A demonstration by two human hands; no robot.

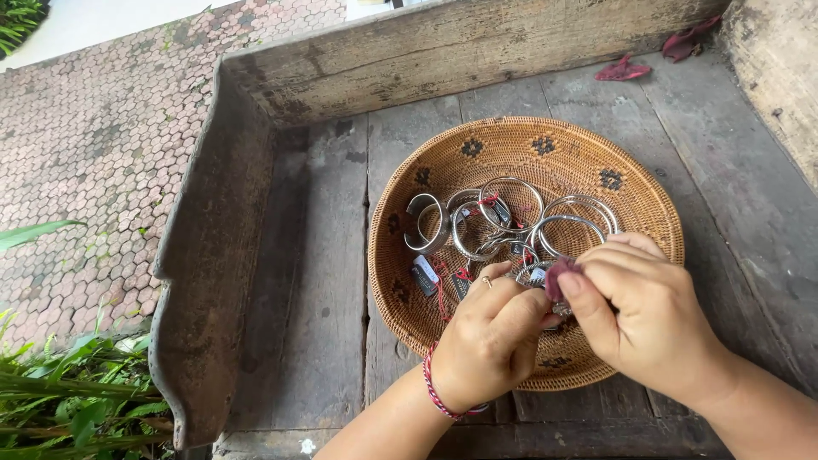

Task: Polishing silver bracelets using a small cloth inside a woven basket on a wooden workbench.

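Red petals (622, 70) on wooden bench (315, 281); paved ground (94, 136) beyond.

Arms: two bare forearms are seen entering from the lower edge of the frame, without sleeves.
Left hand (490, 341): shown at lower centre; a thin ring (486, 280) is worn on one finger.
Left wrist: a red braided cord bracelet (433, 388) with lighter flecks is wrapped around it.
Right hand (648, 311): shown at lower right; short, unpainted nails are seen.
Right wrist: it is left bare.
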